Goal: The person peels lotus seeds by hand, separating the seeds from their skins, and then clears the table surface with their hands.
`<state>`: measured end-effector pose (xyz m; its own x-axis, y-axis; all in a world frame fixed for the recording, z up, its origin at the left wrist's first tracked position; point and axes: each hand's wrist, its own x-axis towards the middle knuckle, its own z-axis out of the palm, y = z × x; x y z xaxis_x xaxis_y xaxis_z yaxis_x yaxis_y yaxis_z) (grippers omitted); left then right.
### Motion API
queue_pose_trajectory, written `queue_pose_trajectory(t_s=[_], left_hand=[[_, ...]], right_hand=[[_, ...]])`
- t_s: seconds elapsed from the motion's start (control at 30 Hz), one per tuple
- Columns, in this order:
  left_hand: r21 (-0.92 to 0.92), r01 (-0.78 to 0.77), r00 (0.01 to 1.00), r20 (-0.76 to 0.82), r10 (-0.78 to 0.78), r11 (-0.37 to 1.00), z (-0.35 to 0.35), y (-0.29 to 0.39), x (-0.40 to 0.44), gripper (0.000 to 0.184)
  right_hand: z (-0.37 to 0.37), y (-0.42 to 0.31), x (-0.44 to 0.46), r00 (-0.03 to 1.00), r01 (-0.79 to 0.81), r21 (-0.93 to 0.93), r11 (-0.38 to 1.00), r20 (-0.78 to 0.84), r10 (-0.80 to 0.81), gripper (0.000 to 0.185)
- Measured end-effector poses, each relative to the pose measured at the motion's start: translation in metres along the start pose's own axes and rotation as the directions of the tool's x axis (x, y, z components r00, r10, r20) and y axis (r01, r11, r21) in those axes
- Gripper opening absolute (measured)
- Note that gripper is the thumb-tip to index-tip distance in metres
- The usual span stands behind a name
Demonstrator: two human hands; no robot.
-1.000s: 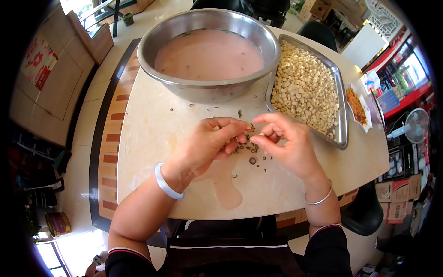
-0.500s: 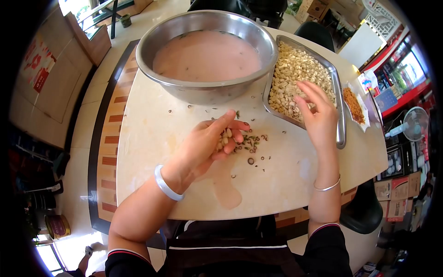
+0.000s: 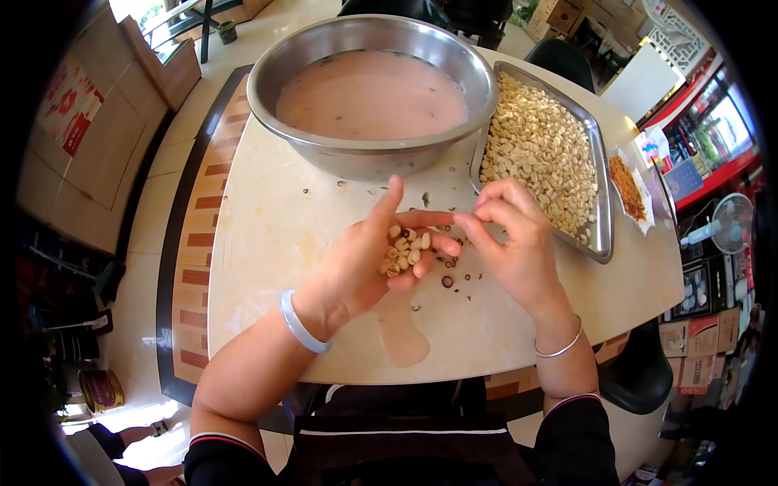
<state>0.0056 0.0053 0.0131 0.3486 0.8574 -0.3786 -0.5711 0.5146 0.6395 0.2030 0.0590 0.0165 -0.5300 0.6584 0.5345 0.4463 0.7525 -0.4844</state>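
Observation:
My left hand (image 3: 365, 255) is cupped palm-up over the table, closed around a small heap of pale lotus seeds (image 3: 403, 249), with a dark ring-shaped bit among them. Its index finger reaches out to meet my right hand (image 3: 515, 235). The right thumb and fingers pinch at that fingertip; whatever sits between them is too small to make out. Dark rings and green scraps (image 3: 447, 281) lie on the table beneath. Behind the right hand, a steel tray (image 3: 604, 186) holds many more pale seeds (image 3: 539, 146).
A large steel basin (image 3: 373, 158) of cloudy pinkish liquid stands at the back of the table (image 3: 267, 324). Right of the tray lies orange-brown food on white paper (image 3: 628, 190). A wet patch (image 3: 401, 340) marks the front. Another person's arm (image 3: 142, 433) shows at lower left.
My right hand has come from above the seed tray leftward and down to the left fingertip, its fingers now pinched. The left palm has turned up more, showing more seeds.

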Motion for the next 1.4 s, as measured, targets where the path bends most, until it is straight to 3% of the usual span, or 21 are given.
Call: queue_pose_trajectory(t_s=[0.07,0.3,0.4,0.5,0.6,0.7,0.8,0.9,1.03,1.13,1.23,1.33,1.4], left_hand=[[-0.010,-0.010,1.000,0.021,0.010,1.000,-0.003,-0.001,0.002,0.081],[0.085,0.040,0.998,-0.055,-0.035,0.996,0.002,-0.005,0.003,0.082],[0.076,0.020,0.999,0.040,-0.023,0.997,-0.004,-0.007,0.002,0.070],[0.068,-0.104,0.995,0.017,0.103,0.992,-0.005,-0.010,0.005,0.047],[0.092,-0.134,0.985,0.118,0.123,0.987,-0.018,-0.007,0.004,0.027],[0.079,-0.143,0.988,0.065,0.138,0.987,-0.011,-0.007,0.003,0.020],[0.061,-0.158,0.987,0.010,0.158,0.985,-0.002,-0.007,0.000,0.020],[0.055,-0.156,0.985,0.080,0.151,0.986,-0.008,-0.008,0.002,0.019],[0.119,-0.192,0.981,0.046,0.188,0.974,-0.003,-0.008,-0.001,0.019],[0.128,-0.208,0.978,0.028,0.206,0.970,-0.001,-0.011,0.000,0.019],[0.125,-0.206,0.978,0.060,0.200,0.971,-0.002,-0.008,-0.001,0.020],[0.088,-0.219,0.974,0.077,0.213,0.972,-0.007,-0.006,0.001,0.020],[0.087,-0.230,0.972,0.074,0.224,0.969,-0.007,-0.004,0.000,0.020]], right_hand=[[0.002,-0.001,0.005,0.990,0.103,0.017,0.995,-0.102,-0.101,0.012],[0.017,-0.025,-0.001,0.989,-0.036,0.139,0.990,0.147,0.015,0.014],[0.011,-0.026,0.001,0.980,-0.144,0.293,0.945,0.172,0.096,0.015],[0.005,-0.016,0.004,0.990,-0.133,0.471,0.872,0.106,0.093,0.015],[0.004,-0.009,0.004,0.993,-0.115,0.448,0.886,0.062,0.098,0.015],[0.005,-0.009,0.004,0.996,-0.086,0.404,0.911,0.003,0.093,0.015],[0.005,-0.009,0.004,0.997,-0.056,0.386,0.921,-0.026,0.071,0.014],[0.006,-0.009,0.004,0.998,-0.041,0.403,0.915,-0.033,0.059,0.012],[0.006,-0.007,0.002,0.998,-0.035,0.399,0.916,-0.041,0.056,0.005],[0.004,-0.007,0.000,0.984,-0.174,0.477,0.862,0.043,0.174,0.005],[0.007,-0.008,0.001,0.889,-0.410,0.669,0.620,0.140,0.437,0.008],[0.015,0.002,-0.001,0.996,-0.083,0.300,0.950,0.044,0.074,0.006],[0.010,-0.002,-0.002,0.979,-0.153,0.237,0.959,0.171,0.114,0.006]])
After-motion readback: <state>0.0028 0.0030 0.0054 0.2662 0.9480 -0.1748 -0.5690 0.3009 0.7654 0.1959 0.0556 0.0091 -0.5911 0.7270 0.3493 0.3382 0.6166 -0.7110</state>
